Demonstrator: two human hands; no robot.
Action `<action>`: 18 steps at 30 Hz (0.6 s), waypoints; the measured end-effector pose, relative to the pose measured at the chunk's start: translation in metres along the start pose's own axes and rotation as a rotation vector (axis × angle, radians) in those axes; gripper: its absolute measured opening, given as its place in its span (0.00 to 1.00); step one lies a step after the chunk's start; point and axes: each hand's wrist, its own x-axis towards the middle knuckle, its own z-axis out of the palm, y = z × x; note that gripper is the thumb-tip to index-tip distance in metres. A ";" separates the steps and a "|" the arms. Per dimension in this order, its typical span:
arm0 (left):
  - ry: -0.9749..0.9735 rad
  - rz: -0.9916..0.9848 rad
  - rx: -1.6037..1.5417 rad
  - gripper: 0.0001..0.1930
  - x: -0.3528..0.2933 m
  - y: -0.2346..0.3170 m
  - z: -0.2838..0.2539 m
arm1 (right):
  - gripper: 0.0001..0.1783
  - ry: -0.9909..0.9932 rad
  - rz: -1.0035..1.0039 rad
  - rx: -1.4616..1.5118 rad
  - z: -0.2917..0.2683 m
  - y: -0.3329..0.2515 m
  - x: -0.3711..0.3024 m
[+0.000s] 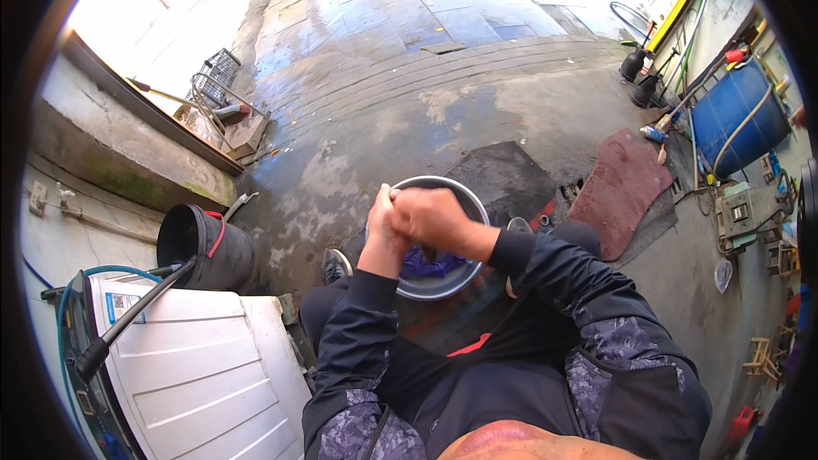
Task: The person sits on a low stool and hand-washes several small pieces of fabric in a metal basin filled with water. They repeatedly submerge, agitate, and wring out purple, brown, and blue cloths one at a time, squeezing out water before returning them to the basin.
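A round metal basin (475,200) stands on the floor between my feet, with wet purple cloth (430,264) lying in it. Above its left side my two hands meet, pressed together. My left hand (385,230) is closed, its fingers curled upward beside the right one. My right hand (434,217) is closed in a fist against it and slightly blurred. Whatever lies between the hands is hidden by the fingers. A dark bit shows just under my right hand, too unclear to name.
On my left are a black bucket (230,251) with a red handle and a white ribbed appliance (196,358). A dark mat (503,170) and a reddish mat (618,187) lie on the right. Farther right stands a blue barrel (740,119). Wet paving stretches ahead.
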 end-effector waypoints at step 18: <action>0.063 0.014 0.101 0.22 -0.019 -0.009 0.013 | 0.18 0.062 0.277 -0.127 0.002 0.033 0.012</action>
